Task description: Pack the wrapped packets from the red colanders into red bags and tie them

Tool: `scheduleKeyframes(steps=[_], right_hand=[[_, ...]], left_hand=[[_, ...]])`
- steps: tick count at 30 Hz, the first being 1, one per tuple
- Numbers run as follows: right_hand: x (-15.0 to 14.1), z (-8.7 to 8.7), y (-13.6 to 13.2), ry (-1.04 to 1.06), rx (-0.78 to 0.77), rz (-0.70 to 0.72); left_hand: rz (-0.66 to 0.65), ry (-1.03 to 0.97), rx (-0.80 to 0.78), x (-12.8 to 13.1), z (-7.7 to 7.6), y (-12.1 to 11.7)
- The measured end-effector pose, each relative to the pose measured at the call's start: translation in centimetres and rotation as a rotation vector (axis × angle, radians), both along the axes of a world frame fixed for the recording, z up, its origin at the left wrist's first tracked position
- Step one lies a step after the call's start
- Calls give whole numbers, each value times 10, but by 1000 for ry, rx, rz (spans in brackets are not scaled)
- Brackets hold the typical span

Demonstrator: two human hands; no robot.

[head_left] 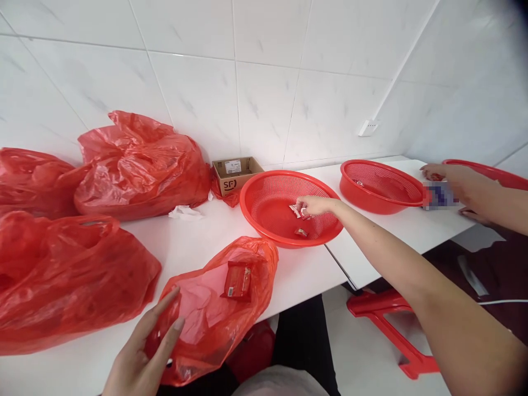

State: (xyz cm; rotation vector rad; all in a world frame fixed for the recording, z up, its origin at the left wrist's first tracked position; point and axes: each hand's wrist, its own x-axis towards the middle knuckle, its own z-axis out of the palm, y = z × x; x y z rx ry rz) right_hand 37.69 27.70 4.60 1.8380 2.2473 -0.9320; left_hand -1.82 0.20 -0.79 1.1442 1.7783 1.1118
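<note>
Head view: near the centre of the frame, the right hand (315, 205) reaches into a red basket (268, 215), fingertips close together at small wrapped packets (294, 210); I cannot tell whether it has hold of any. A loose packet (301, 232) lies just below them in the basket. At lower left, the left hand (135, 355) spreads thumb and forefinger at the edge of an open red bag (264, 278); its other fingers' hold is unclear. One larger red packet (238, 280) lies inside the bag, lower centre.
</note>
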Motion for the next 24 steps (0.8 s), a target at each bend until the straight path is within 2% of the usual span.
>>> scheduleKeyframes(steps=[4,6,9,11,14,17,19,20,21,24], right_hand=[[-15,21,-20,197,46,-3],[-39,30,-44,437,77,50],[-93,33,-90,778,6,253],[-129,27,-116,769,-64,417],[-157,17,-127,663,68,506],[-143,16,-98,574,301,387],[-117,17,-67,291,384,260],[-102,17,-53,70,349,209],[-87,15,-41,-65,297,171],[-50,-2,-22,-284,125,99]], left_hand=[[28,-130,15,5,3,-7],[26,-167,-9,9,6,-9],[27,-181,14,16,14,-6],[65,-194,56,20,18,-3],[146,-267,92,25,23,2],[194,-330,108,24,22,3],[216,-332,113,22,20,2],[226,-331,112,21,20,2],[234,-331,108,21,19,1],[252,-327,98,22,19,-1]])
